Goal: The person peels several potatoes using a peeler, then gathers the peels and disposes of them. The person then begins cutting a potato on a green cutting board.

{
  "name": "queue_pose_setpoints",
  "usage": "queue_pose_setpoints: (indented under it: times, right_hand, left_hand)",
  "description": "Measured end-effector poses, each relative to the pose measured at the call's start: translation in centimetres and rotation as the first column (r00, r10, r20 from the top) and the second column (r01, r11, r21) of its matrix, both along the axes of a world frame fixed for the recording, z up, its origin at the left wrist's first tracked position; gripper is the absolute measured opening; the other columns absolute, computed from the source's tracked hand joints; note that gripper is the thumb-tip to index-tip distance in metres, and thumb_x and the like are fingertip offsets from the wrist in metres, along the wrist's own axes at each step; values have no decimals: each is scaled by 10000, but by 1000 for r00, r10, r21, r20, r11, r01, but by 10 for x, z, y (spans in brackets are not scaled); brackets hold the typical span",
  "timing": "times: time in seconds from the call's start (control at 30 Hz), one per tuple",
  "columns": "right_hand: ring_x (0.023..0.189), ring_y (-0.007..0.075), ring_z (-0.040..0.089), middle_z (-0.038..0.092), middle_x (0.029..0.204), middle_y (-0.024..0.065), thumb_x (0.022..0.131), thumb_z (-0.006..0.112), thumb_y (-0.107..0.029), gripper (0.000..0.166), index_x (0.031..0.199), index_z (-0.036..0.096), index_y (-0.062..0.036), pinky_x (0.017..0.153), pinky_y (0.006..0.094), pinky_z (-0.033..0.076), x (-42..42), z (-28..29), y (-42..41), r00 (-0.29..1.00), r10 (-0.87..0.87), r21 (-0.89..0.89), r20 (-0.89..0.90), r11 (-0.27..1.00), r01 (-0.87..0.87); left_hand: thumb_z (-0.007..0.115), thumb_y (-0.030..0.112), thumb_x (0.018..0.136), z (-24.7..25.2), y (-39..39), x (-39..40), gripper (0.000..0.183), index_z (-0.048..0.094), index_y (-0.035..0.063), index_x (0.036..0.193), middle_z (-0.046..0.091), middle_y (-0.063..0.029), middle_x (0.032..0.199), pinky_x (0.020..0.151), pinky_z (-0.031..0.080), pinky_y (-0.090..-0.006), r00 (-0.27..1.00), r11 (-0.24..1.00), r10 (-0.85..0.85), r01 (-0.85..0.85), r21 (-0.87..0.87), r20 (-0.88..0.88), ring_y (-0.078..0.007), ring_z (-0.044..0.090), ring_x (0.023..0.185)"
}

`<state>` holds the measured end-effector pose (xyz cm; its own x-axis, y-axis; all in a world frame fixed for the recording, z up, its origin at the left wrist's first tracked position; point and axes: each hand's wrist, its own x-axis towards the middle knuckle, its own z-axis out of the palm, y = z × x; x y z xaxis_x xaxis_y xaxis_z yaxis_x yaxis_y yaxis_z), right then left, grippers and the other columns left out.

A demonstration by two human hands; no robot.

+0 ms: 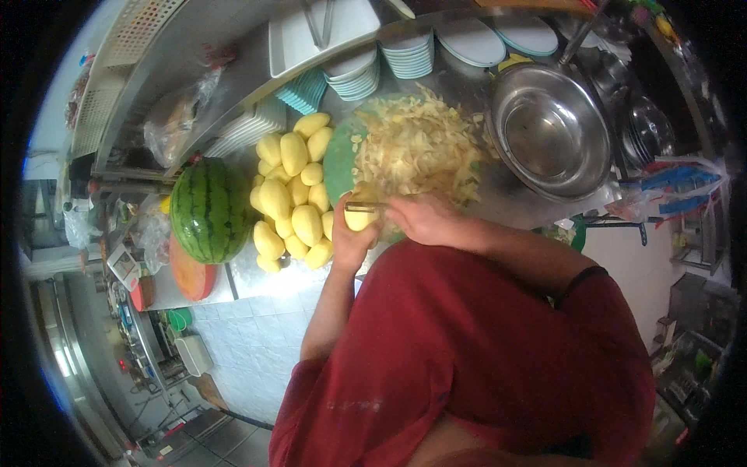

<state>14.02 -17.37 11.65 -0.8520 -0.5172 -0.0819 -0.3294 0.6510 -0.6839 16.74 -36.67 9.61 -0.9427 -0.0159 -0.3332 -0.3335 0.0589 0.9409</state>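
My left hand (pixel 350 244) grips a potato (pixel 359 220), whose near end is peeled and pale yellow. In my right hand (pixel 426 219) is a peeler (pixel 366 206), its blade lying across the potato. Both hands are over the near edge of a round green board (pixel 341 154). A large heap of potato peelings (pixel 417 146) covers most of that board and spills past its right side. Just left of my left hand lies a pile of peeled potatoes (pixel 292 187) on the metal counter.
A whole watermelon (pixel 209 210) sits left of the potatoes, beside a round cutting board (pixel 191 265). At right stands a steel basin (pixel 548 131). Stacked bowls (pixel 407 53), plates (pixel 470 41) and a white tray (pixel 324 35) line the back.
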Motion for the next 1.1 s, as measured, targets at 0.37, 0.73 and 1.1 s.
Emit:
queue_pose_setpoints:
  times: [0.37, 0.73, 1.1]
  right_hand:
    - [691, 403, 616, 626, 736, 200, 935, 491, -331, 292, 917, 592, -58, 648, 514, 470, -4, -15, 2, 986, -165, -104, -11, 981, 163]
    - [702, 328, 615, 639, 802, 183, 938, 495, -324, 347, 935, 629, -5, 667, 437, 491, -26, -60, 6, 941, -277, -200, 194, 928, 314]
    - [617, 160, 593, 624, 830, 74, 1008, 423, -284, 317, 1016, 590, -15, 540, 287, 480, -26, -45, -7, 621, 139, -615, 771, 417, 669]
  left_hand:
    - [758, 96, 654, -18, -16, 6, 810, 368, 33, 1361, 526, -114, 1207, 917, 457, -320, 994, 985, -76, 62, -159, -82, -196, 531, 1077]
    - [776, 109, 628, 19, 0, 3, 849, 355, 20, 1359, 496, -125, 1236, 976, 417, -337, 961, 947, -175, 104, -304, -215, -217, 494, 1149]
    - [610, 453, 867, 3, 15, -15, 744, 325, 43, 1419, 481, -133, 1348, 1008, 418, -411, 992, 676, -116, 42, 735, 50, -278, 500, 1206]
